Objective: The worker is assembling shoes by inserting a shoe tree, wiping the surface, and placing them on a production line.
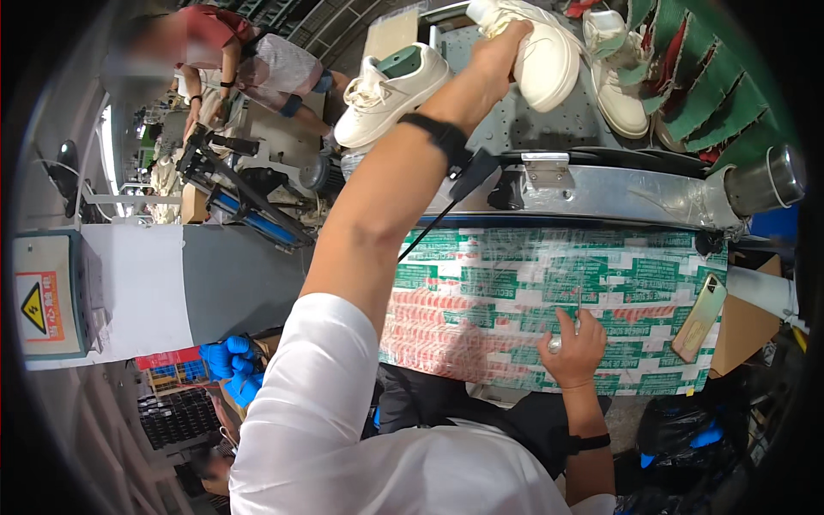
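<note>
My left arm reaches up and across to the far side, where my left hand (500,60) is closed on a white sneaker (549,70), its toe toward me. The sneaker is over the grey conveyor surface (493,101). Another white lace-up sneaker (386,96), with a green piece inside it, stands left of my forearm. To the right, a further white sneaker (620,101) rests by hanging green strips. My right hand (575,350) is over the tabletop covered in printed tape (481,318). Its fingers are curled round a slim metal tool (578,297), whose kind I cannot make out.
A metal rail (601,190) runs between table and conveyor. Ragged green strips (712,90) hang at the far right. A phone (699,318) lies at the table's right edge, beside a cardboard box (747,322). Another person (257,64) works at the far left.
</note>
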`<act>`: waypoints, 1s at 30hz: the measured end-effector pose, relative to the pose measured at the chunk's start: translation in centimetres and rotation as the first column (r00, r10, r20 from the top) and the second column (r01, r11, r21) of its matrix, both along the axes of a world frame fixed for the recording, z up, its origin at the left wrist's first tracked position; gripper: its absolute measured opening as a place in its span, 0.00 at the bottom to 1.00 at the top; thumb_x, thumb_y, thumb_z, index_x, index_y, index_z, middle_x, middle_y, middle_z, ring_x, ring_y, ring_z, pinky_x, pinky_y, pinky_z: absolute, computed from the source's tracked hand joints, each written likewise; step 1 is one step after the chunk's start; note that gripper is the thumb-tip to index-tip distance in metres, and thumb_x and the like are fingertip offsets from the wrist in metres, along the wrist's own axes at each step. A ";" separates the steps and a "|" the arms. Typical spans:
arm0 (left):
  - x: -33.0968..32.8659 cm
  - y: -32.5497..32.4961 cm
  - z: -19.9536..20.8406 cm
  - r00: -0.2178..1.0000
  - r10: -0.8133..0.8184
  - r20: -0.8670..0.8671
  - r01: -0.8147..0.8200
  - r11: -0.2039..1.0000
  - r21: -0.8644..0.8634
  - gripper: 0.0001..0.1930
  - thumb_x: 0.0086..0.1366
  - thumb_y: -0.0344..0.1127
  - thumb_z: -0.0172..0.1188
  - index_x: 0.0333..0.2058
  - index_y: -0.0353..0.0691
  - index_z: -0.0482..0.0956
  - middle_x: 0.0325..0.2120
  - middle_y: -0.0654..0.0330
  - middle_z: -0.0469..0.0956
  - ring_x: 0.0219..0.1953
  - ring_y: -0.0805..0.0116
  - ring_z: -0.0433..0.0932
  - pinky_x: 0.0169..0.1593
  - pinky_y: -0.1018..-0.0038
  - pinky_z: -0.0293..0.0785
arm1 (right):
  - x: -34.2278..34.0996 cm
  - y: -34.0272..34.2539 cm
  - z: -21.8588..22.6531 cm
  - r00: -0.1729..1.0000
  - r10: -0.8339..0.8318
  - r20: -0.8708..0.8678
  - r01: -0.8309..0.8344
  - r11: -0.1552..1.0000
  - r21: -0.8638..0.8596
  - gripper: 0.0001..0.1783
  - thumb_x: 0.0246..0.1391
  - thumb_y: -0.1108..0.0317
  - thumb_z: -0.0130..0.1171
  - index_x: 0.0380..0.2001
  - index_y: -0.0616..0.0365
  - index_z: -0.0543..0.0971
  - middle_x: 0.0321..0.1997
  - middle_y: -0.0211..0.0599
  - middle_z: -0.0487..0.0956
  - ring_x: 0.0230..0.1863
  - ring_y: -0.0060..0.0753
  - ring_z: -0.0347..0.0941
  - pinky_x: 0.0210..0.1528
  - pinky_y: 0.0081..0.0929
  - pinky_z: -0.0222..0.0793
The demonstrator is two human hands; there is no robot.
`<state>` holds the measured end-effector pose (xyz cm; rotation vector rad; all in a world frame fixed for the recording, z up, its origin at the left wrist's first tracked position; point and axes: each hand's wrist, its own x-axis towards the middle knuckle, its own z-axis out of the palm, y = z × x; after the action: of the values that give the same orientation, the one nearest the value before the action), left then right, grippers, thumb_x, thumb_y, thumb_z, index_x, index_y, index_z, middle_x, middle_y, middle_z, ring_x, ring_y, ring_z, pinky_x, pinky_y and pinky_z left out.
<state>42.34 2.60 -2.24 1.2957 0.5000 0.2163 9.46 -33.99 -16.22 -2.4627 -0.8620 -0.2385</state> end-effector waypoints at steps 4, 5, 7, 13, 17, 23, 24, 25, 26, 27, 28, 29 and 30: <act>-10.6 0.5 5.3 0.972 -0.139 0.192 0.133 0.990 0.043 0.26 0.72 0.46 0.70 0.60 0.32 0.82 0.47 0.55 0.90 0.45 0.65 0.90 0.48 0.67 0.86 | 0.0 -0.1 -0.4 1.000 -0.001 0.019 0.001 0.999 0.033 0.28 0.47 0.59 0.73 0.53 0.54 0.87 0.54 0.52 0.79 0.50 0.58 0.78 0.53 0.53 0.76; -14.5 -0.2 6.3 0.975 -0.135 0.177 0.121 0.989 0.086 0.25 0.73 0.46 0.69 0.60 0.33 0.82 0.47 0.56 0.90 0.43 0.67 0.90 0.46 0.69 0.85 | -0.3 -0.3 -0.3 1.000 -0.001 0.007 0.001 0.999 0.035 0.28 0.47 0.59 0.73 0.54 0.55 0.87 0.54 0.52 0.79 0.50 0.58 0.78 0.54 0.54 0.76; -22.6 -2.0 7.2 0.984 -0.116 0.133 0.088 0.976 0.197 0.23 0.73 0.42 0.70 0.60 0.34 0.81 0.46 0.58 0.89 0.43 0.70 0.89 0.47 0.71 0.86 | -0.6 -0.6 -0.1 1.000 -0.006 0.011 0.006 0.999 0.043 0.28 0.48 0.60 0.73 0.54 0.55 0.86 0.54 0.52 0.79 0.51 0.59 0.78 0.54 0.53 0.75; -42.3 -9.5 1.8 0.956 0.127 -0.264 0.091 0.727 0.681 0.38 0.56 0.47 0.83 0.59 0.31 0.79 0.48 0.46 0.90 0.51 0.56 0.90 0.58 0.61 0.85 | -0.8 -0.4 0.2 0.999 -0.009 0.036 0.007 0.998 0.068 0.29 0.49 0.60 0.74 0.56 0.55 0.84 0.54 0.51 0.78 0.54 0.60 0.77 0.58 0.56 0.74; -48.2 -13.3 -3.8 0.908 0.171 -0.382 0.157 0.707 0.690 0.41 0.59 0.44 0.82 0.66 0.32 0.73 0.53 0.46 0.88 0.56 0.57 0.88 0.62 0.60 0.82 | -0.3 0.4 0.5 0.996 0.002 0.090 -0.006 0.999 0.045 0.30 0.53 0.58 0.74 0.59 0.55 0.84 0.55 0.51 0.80 0.55 0.62 0.77 0.58 0.57 0.74; -50.8 -9.4 -3.4 0.878 -0.095 -0.469 0.382 0.729 0.568 0.33 0.73 0.48 0.74 0.66 0.30 0.78 0.45 0.42 0.89 0.48 0.49 0.90 0.54 0.60 0.84 | -2.2 0.3 3.5 0.945 -0.103 -0.311 0.150 0.980 0.132 0.44 0.56 0.56 0.74 0.73 0.61 0.74 0.57 0.52 0.81 0.57 0.59 0.79 0.59 0.53 0.76; -51.1 -8.2 -3.7 0.873 -0.135 -0.469 0.401 0.745 0.532 0.27 0.73 0.45 0.74 0.60 0.30 0.82 0.41 0.45 0.90 0.43 0.54 0.90 0.50 0.61 0.84 | -3.3 0.2 3.6 0.927 -0.120 -0.354 0.189 0.967 0.168 0.50 0.57 0.58 0.72 0.79 0.64 0.67 0.58 0.54 0.82 0.57 0.59 0.80 0.60 0.51 0.78; -51.6 -6.9 -4.4 0.864 -0.172 -0.474 0.423 0.759 0.495 0.21 0.73 0.42 0.75 0.54 0.31 0.86 0.38 0.49 0.90 0.38 0.59 0.90 0.46 0.63 0.84 | -4.9 0.2 4.4 0.932 -0.109 -0.345 0.173 0.972 0.161 0.50 0.57 0.58 0.72 0.79 0.64 0.67 0.58 0.54 0.82 0.57 0.59 0.80 0.60 0.51 0.78; -52.4 -5.9 -5.6 0.869 -0.157 -0.468 0.405 0.770 0.493 0.21 0.73 0.42 0.75 0.54 0.31 0.86 0.38 0.49 0.90 0.38 0.59 0.90 0.46 0.63 0.84 | -6.8 0.6 5.6 0.930 -0.035 -0.367 0.124 0.967 0.224 0.48 0.57 0.60 0.72 0.78 0.65 0.69 0.58 0.54 0.83 0.57 0.58 0.81 0.62 0.49 0.77; -52.8 -4.9 -7.1 0.915 -0.166 -0.368 0.310 0.873 0.376 0.17 0.72 0.38 0.75 0.50 0.31 0.87 0.37 0.51 0.90 0.37 0.61 0.89 0.44 0.63 0.83 | -8.4 1.2 6.7 0.923 0.033 -0.382 0.085 0.954 0.286 0.46 0.58 0.62 0.72 0.76 0.66 0.70 0.58 0.55 0.84 0.57 0.56 0.82 0.64 0.47 0.77; -52.7 -4.1 -8.1 0.950 -0.166 -0.265 0.230 0.945 0.233 0.12 0.71 0.34 0.75 0.47 0.31 0.89 0.36 0.53 0.90 0.36 0.64 0.88 0.42 0.64 0.82 | -9.9 1.9 7.8 0.936 0.102 -0.337 0.010 0.949 0.315 0.48 0.55 0.61 0.73 0.77 0.68 0.69 0.57 0.55 0.84 0.56 0.57 0.82 0.61 0.49 0.78; -52.5 -2.8 -8.1 0.951 -0.165 -0.262 0.227 0.947 0.227 0.12 0.71 0.34 0.75 0.47 0.31 0.89 0.36 0.53 0.90 0.36 0.64 0.88 0.42 0.64 0.82 | -11.3 2.8 8.8 0.940 0.173 -0.293 -0.066 0.938 0.341 0.51 0.53 0.60 0.74 0.77 0.69 0.68 0.55 0.54 0.83 0.54 0.58 0.82 0.58 0.50 0.79; -51.7 -1.4 -7.7 0.970 -0.123 -0.211 0.165 0.967 0.193 0.12 0.70 0.31 0.74 0.49 0.31 0.88 0.39 0.53 0.90 0.40 0.62 0.88 0.46 0.64 0.83 | -12.1 3.9 9.9 0.942 0.168 -0.292 -0.065 0.941 0.333 0.51 0.53 0.60 0.74 0.77 0.69 0.68 0.55 0.54 0.83 0.54 0.58 0.82 0.58 0.50 0.79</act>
<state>-9.40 1.20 -9.96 1.5636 0.5595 0.0170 -2.67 -30.11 -6.35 -2.0642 -0.7604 0.0590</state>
